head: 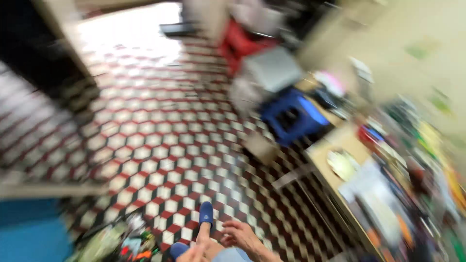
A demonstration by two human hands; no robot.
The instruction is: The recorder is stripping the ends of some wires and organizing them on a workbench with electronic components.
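The view is heavily blurred, so you get only rough shapes. Your right hand (241,236) sits at the bottom centre of the frame, fingers loosely curled, holding nothing you can make out; your left hand (193,253) barely shows at the bottom edge, and its grip cannot be told. Just above them lies a blue slipper (206,213) on the red-and-white tiled floor (160,140). A blue stool (291,116) stands right of centre, beside a cluttered table (340,140) along the right side.

We see a blurred floor (160,140) of red, white and dark hexagon tiles, brightly lit at upper centre. A cluttered counter (340,140) runs down the right, a blue stool (291,116) beside it.
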